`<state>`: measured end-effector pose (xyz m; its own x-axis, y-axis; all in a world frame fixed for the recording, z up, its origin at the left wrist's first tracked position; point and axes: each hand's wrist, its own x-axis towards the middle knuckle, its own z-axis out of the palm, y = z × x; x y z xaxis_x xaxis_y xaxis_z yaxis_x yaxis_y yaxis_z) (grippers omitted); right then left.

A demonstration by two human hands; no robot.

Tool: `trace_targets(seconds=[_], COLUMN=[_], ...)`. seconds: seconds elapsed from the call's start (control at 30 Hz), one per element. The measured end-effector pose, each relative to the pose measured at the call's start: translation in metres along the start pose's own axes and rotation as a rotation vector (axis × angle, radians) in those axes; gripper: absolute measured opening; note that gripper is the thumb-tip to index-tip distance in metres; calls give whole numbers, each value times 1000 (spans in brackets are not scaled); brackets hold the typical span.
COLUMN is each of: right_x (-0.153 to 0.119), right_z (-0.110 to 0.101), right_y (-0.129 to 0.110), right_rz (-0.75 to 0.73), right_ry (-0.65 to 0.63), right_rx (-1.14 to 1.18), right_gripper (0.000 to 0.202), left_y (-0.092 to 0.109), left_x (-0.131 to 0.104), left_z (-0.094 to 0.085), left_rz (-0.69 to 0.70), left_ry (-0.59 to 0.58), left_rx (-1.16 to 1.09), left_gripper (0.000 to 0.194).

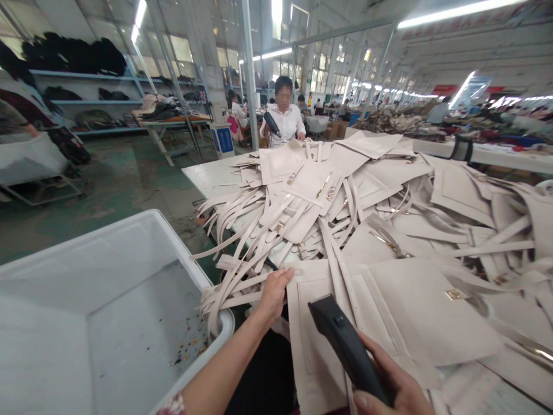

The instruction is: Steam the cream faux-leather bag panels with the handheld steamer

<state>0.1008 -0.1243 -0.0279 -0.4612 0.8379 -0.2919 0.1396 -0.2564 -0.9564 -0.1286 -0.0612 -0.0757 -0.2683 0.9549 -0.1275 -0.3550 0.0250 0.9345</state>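
Observation:
My left hand (275, 293) pinches the upper left corner of a beige leather-like bag panel (317, 360), which has a stitched rectangular outline. In my right hand (391, 380) is a black tool shaped like a hair clipper (345, 340), its wide flat head pointing up and left over the panel. Long beige straps (334, 265) lie across the panel's top edge. Another flat beige panel (432, 311) with a gold buckle (455, 294) spreads to its right. The panel's lower end runs out of view.
A heap of beige panels and straps (371, 184) covers much of the white table (207, 176). At left stands a large white plastic bin (158, 230) with small scraps on its bottom. Straps overhang its rim. Across the table sits a person in a white shirt (287, 122) by a black dryer-like tool (272, 124).

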Motion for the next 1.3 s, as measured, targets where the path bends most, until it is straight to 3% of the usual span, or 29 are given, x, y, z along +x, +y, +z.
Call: trace_targets(seconds=[0.17, 0.3, 0.5, 0.6, 0.67, 0.8, 0.93, 1.03, 1.2, 1.3], right_x=[15, 23, 35, 30, 22, 15, 22, 24, 20, 29], right_z=[16, 21, 18, 18, 20, 33, 44, 31, -33, -68], right_y=[-33, -34, -47, -54, -53, -48, -54, -57, -44, -40], right_rz=[100, 86, -31, -40, -7, 66, -12, -64, -17, 32], right_ry=[-78, -105, -32, 23, -13, -65, 3, 103, 335, 313], right_rx=[68, 102, 101, 79, 111, 89, 86, 100, -70, -129], right_gripper=[82, 80, 64, 64, 68, 72, 70, 68, 66, 61], left_y=[4, 3, -7, -2, 1, -3, -10, -10, -23, -40], left_x=[-20, -30, -46, -52, -54, -55, -55, -55, -58, -55], left_z=[2, 4, 8, 9, 9, 10, 8, 6, 7, 10], left_rz=[-31, -48, -107, -69, -19, 48, -22, -38, -62, -142], left_ry=[-30, -27, -50, -91, -104, -81, -51, -29, 22, 71], left_rx=[-130, -155, -137, -96, -87, -53, -63, -106, -70, -35], left_gripper=[33, 35, 36, 33, 34, 38, 39, 44, 48, 42])
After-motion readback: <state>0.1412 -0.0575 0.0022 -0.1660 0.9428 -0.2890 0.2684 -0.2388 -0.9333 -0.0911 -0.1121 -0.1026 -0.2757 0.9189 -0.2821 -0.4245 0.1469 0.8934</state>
